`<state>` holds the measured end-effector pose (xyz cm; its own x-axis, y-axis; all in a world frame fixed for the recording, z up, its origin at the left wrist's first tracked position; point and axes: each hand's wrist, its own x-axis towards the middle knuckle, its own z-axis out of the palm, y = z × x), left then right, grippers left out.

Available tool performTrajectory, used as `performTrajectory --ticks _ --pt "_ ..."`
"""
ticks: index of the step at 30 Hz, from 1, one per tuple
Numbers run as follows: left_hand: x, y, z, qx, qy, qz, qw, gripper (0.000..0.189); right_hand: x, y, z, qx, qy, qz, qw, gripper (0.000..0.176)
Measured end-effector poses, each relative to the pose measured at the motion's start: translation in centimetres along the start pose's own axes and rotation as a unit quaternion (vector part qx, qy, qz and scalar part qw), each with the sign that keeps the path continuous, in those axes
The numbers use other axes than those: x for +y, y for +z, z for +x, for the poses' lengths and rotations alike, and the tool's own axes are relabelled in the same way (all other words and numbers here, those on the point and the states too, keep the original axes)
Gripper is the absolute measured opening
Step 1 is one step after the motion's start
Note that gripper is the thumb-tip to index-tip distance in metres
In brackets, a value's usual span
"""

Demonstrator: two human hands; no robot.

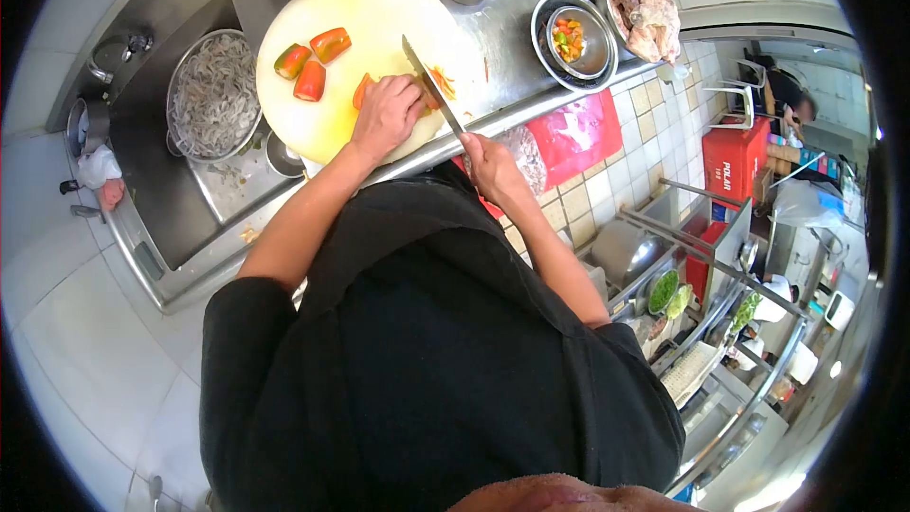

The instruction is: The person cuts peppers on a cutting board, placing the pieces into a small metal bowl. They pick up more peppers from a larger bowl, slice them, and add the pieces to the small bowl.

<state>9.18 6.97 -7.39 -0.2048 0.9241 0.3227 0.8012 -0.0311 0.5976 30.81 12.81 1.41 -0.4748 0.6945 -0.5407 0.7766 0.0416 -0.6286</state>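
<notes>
On a round white cutting board my left hand presses down with curled fingers on a piece of red bell pepper. My right hand is closed round the handle of a knife. The blade slants across the board, just right of my left fingertips. Thin pepper strips lie beside the blade, partly behind it. Farther left on the board are three larger pepper pieces, one orange-red, one green and red and one red.
Left of the board, a pot of greyish strips stands in the steel sink. Nested bowls with diced peppers and a bowl of raw meat are at the right. Metal shelving and a person appear farther right.
</notes>
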Motion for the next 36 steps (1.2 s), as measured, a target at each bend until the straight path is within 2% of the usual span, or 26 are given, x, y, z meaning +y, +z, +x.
performTrajectory --ticks 2,5,9,11,12,15,18,23,28,33,36 --pt "-0.2 -0.5 -0.6 -0.033 -0.016 -0.049 0.998 0.018 -0.5 -0.2 -0.3 0.004 -0.002 -0.002 1.000 0.051" --pt "1.1 -2.9 -0.3 -0.085 0.024 0.088 0.992 0.021 -0.1 0.1 -0.3 0.001 0.007 0.007 1.000 0.051" --pt "1.0 -3.5 -0.3 -0.097 0.034 0.088 0.991 0.026 -0.5 0.1 -0.2 -0.004 0.010 0.013 1.000 0.051" --pt "1.3 -3.8 -0.4 -0.106 0.035 0.096 0.989 0.027 -1.5 -0.6 -0.4 -0.026 0.044 0.030 0.998 0.051" --pt "1.4 -3.6 -0.4 -0.094 0.045 0.105 0.989 0.027 -1.7 -0.8 -0.5 -0.036 0.062 0.039 0.997 0.051" --pt "1.3 -3.1 -0.5 -0.076 0.058 0.117 0.988 0.026 -1.5 -0.4 -1.7 0.031 -0.026 0.040 0.998 0.050" --pt "1.3 -3.2 -0.3 -0.094 0.049 0.107 0.989 0.025 -3.0 -1.5 -3.3 0.000 0.030 0.039 0.999 0.048" --pt "1.1 -2.9 -0.4 -0.116 0.046 0.121 0.985 0.025 -2.6 -1.0 -4.1 0.011 0.024 0.005 1.000 0.048" --pt "1.2 -2.9 -0.6 -0.101 0.050 0.110 0.988 0.025 -2.6 -1.0 -4.2 0.006 0.031 0.002 1.000 0.048" --pt "1.0 -2.8 -0.9 -0.106 0.034 0.097 0.989 0.025 -0.5 1.0 -1.3 0.031 -0.007 -0.012 0.999 0.050" --pt "0.9 -2.7 -0.7 -0.109 0.030 0.099 0.989 0.026 -1.1 0.9 -0.7 0.015 0.019 0.001 1.000 0.051"
